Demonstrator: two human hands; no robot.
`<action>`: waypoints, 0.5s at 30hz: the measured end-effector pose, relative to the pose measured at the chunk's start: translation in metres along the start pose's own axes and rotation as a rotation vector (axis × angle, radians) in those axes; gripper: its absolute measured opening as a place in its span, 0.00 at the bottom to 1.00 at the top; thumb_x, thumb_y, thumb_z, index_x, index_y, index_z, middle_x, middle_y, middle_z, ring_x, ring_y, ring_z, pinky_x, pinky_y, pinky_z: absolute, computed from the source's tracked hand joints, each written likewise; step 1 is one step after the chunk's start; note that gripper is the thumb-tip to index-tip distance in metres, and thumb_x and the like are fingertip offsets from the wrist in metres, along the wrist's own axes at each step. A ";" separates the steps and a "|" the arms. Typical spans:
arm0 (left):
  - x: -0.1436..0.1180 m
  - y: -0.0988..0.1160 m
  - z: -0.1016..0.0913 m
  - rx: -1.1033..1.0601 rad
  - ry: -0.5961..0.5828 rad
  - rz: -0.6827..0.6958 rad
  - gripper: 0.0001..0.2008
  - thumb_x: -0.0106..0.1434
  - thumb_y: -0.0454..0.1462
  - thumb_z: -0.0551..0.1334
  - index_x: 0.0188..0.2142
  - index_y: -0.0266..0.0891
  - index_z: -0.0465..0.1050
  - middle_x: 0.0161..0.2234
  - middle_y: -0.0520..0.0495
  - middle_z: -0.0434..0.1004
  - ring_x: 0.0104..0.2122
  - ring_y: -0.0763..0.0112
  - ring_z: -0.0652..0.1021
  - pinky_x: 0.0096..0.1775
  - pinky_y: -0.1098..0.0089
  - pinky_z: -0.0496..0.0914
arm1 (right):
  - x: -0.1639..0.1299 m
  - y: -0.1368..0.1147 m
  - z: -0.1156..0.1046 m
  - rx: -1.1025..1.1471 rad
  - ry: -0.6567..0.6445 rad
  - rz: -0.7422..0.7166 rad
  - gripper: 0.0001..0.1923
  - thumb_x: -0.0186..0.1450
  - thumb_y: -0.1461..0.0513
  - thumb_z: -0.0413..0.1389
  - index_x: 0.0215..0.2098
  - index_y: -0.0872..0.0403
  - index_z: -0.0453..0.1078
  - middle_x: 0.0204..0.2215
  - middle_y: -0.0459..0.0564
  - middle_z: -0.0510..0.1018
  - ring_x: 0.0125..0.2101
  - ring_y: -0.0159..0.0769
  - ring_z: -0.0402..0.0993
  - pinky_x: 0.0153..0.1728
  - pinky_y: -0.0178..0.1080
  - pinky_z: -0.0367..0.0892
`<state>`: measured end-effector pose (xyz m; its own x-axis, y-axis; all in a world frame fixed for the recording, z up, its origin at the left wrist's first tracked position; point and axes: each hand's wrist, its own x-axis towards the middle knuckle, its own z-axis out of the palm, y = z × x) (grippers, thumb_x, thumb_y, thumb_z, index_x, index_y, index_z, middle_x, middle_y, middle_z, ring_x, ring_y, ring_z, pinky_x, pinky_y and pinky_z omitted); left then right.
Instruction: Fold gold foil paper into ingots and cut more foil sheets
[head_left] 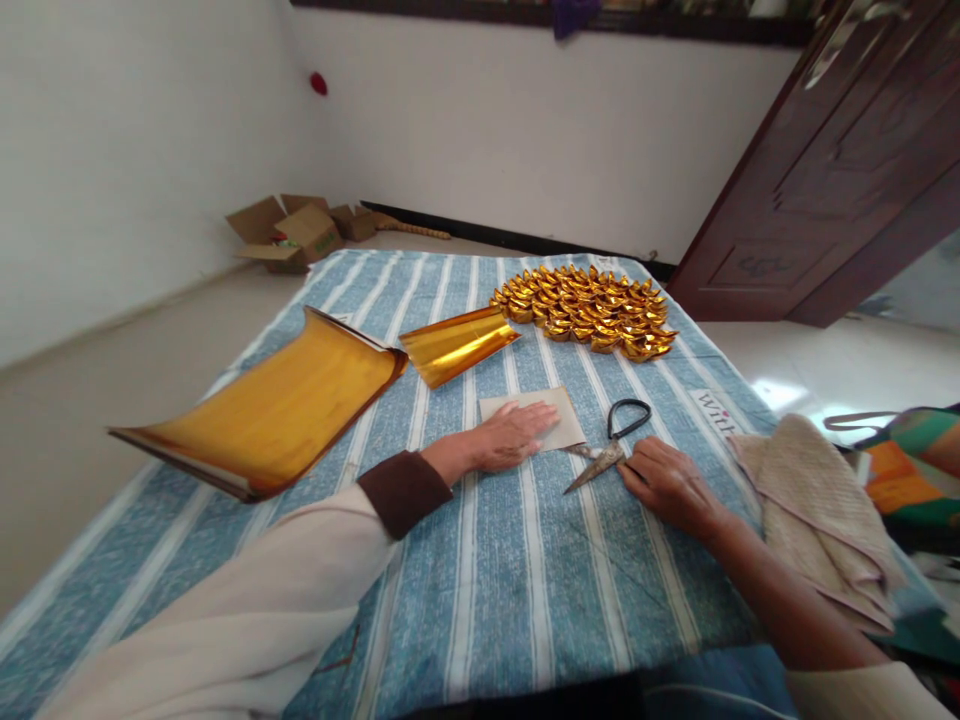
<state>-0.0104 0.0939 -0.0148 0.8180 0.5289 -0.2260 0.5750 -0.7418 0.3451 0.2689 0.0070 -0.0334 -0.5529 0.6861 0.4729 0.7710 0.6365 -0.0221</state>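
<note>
Left hand (519, 436), fingers extended, flat on a pale paper square (565, 428); right hand (669, 485), fingers curled on the scissors (613, 452), their parted blades just right of the left hand. Beyond both hands: gold folded pieces (589, 305) on striped cloth (495, 560).

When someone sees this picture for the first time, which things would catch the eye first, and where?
Probably the cluster of shiny gold pieces, at the far right of the striped cloth. Next, perhaps, the large curled gold sheeting at the left, with a smaller gold sheet between the two. Nearer, the open scissors are just right of a pale sheet.
</note>
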 end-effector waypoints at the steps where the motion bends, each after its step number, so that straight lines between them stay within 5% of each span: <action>1: -0.001 -0.003 0.000 0.008 0.019 0.024 0.27 0.70 0.40 0.45 0.67 0.42 0.46 0.68 0.44 0.46 0.67 0.62 0.49 0.62 0.52 0.47 | 0.000 0.000 0.000 0.000 0.003 -0.002 0.17 0.68 0.65 0.50 0.21 0.53 0.64 0.22 0.48 0.66 0.27 0.34 0.62 0.32 0.39 0.57; 6: -0.008 -0.012 0.000 0.125 0.113 0.076 0.23 0.72 0.43 0.45 0.63 0.44 0.58 0.67 0.43 0.51 0.66 0.62 0.53 0.62 0.56 0.49 | -0.001 0.000 0.000 0.003 0.007 -0.001 0.16 0.68 0.65 0.51 0.21 0.54 0.65 0.22 0.48 0.67 0.27 0.34 0.63 0.31 0.39 0.58; 15: -0.013 -0.010 -0.006 0.149 0.077 -0.001 0.24 0.72 0.47 0.43 0.65 0.50 0.54 0.69 0.44 0.43 0.67 0.57 0.48 0.61 0.47 0.43 | 0.001 -0.001 -0.002 0.038 0.028 0.008 0.15 0.67 0.66 0.52 0.22 0.54 0.66 0.22 0.48 0.67 0.27 0.33 0.64 0.32 0.38 0.59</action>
<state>-0.0272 0.0967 -0.0097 0.8171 0.5556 -0.1539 0.5764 -0.7910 0.2050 0.2681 0.0061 -0.0315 -0.5372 0.6815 0.4970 0.7625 0.6443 -0.0593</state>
